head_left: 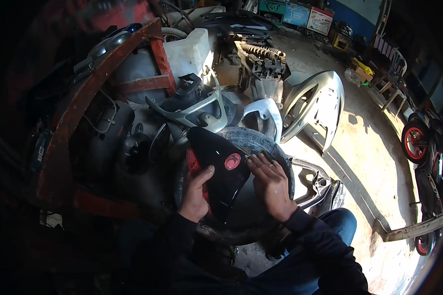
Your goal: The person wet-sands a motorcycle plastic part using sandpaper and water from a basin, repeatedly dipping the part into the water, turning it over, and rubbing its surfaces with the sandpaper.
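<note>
A glossy black motorcycle body panel (220, 169) with a round red emblem (232, 161) is tilted over a large dark round tub (280, 152). My left hand (195, 195) is closed on the panel's left edge, thumb on top, beside a red patterned area (194, 160). Against the panel's right edge lies my right hand (271, 184), its fingers stretched out and close together. Whether anything thin is under those fingertips is hidden. The inside of the tub is in deep shadow.
Silvery fairing pieces (314, 105) and a green-grey bracket-like part (202, 105) stand beyond the tub. A rusty red metal frame (76, 103) rises at left. A shock absorber spring (261, 50) sits farther back. At right are a wooden beam (418, 227) and a red-rimmed wheel (415, 142).
</note>
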